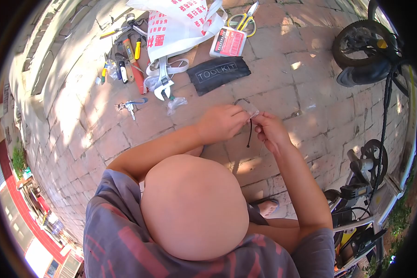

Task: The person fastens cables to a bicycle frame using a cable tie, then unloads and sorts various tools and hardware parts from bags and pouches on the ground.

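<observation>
Both of my hands meet above the paving. My left hand (223, 123) is closed, its fingertips pinching at a small clear plastic bag (253, 111). Close beside it, my right hand (272, 131) is also closed, thumb and fingers gripping the bag's other side. A thin black cord-like piece (249, 134) hangs down between the hands and ends in a small knob. Above the fingers curves a thin dark strand (242, 100); I cannot tell whether it is the same piece. Beyond my hands lies a black pouch (219, 75) marked TOOLKIT.
An adjustable wrench (163, 83), yellow-handled scissors (242, 21), a red-labelled case (228, 42) and a white printed bag (178, 28) lie ahead. Keys (131, 109) and several hand tools are at the left. A bicycle wheel (343, 52) and frame (400, 178) stand at the right.
</observation>
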### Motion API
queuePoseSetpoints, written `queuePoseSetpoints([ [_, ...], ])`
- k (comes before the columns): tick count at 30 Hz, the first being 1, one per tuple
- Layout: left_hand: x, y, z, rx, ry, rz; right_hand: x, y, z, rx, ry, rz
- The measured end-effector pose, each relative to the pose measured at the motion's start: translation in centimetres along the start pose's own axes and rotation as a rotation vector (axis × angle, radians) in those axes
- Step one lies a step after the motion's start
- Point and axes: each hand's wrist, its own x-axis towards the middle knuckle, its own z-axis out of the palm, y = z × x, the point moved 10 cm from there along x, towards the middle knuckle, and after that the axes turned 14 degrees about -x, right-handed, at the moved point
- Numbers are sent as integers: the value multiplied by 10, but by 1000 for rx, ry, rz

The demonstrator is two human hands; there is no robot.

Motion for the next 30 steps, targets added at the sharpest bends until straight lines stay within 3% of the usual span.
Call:
queuePoseSetpoints([
  [6,-7,-5,-9,-125,112,-10,4,-4,8,145,-8,-14],
  [9,-8,6,-5,-92,-1,79,7,0,4,133,54,5],
  [12,-7,2,-9,-88,37,70,9,3,8,169,68,18],
  [18,-10,-31,-6,-368,88,-314,15,2,15,139,22,-33],
  [22,-16,-46,0,-473,121,-438,16,4,12,170,88,-56],
  [28,-45,-97,14,-899,375,-758,-6,-42,33,-206,150,-477],
  [30,-49,-103,10,-961,438,-853,-23,-53,42,-589,271,-521],
])
